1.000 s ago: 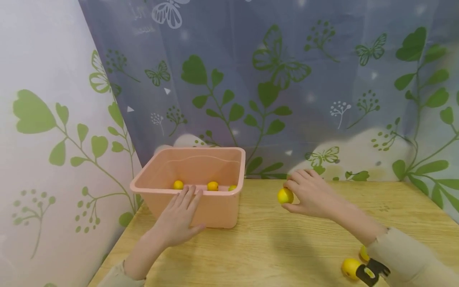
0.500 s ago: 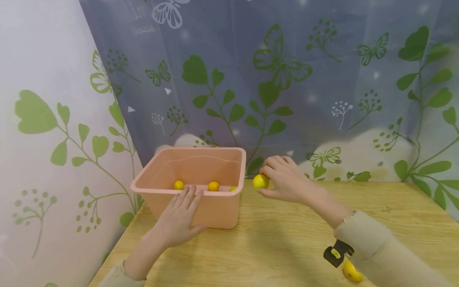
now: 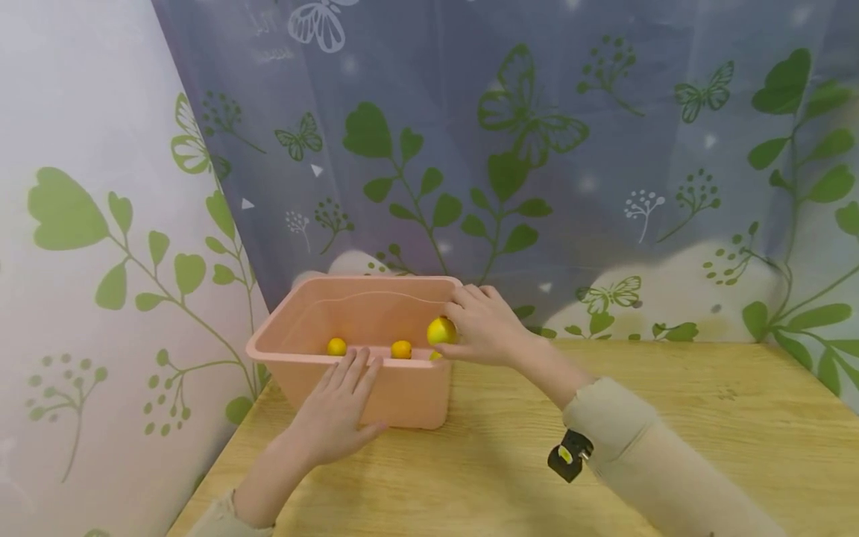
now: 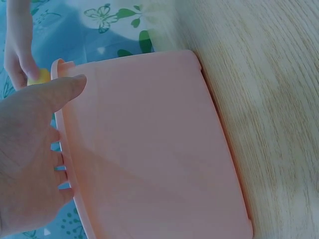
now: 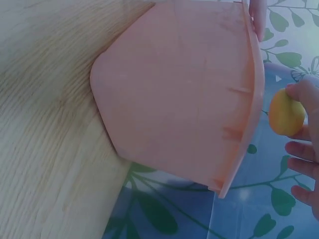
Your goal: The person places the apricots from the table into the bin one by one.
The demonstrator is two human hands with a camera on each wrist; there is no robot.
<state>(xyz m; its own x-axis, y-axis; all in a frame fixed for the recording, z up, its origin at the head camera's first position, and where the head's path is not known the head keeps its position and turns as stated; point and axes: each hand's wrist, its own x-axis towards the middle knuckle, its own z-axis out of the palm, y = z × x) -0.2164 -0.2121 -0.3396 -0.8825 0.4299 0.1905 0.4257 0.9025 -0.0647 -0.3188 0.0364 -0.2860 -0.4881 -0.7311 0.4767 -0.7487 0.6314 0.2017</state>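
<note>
My right hand (image 3: 488,328) pinches a small yellow fruit (image 3: 440,331), oval like a lemon, between thumb and fingers. It is held up at the right rim of a pink plastic bin (image 3: 403,395). In the right wrist view, the held fruit (image 5: 286,113) appears just beyond the rim. My left hand (image 3: 341,414) rests on the bin's front rim, its fingers straight and the thumb along the outer wall. More yellow fruits lie inside the bin: one on the left (image 3: 337,347), one in the middle (image 3: 401,350), and one partly hidden by the front rim at the right.
The bin stands at the back left of a light wooden table (image 3: 644,403). Behind it hangs a blue-grey cloth (image 3: 416,89) printed with leaves and butterflies. A black wrist camera (image 3: 567,456) sits under the right sleeve.
My right hand has carried the fruit leftward and slightly up, from over the table to the bin's right rim. My left hand stays on the front rim. The fruits at lower right are out of sight.
</note>
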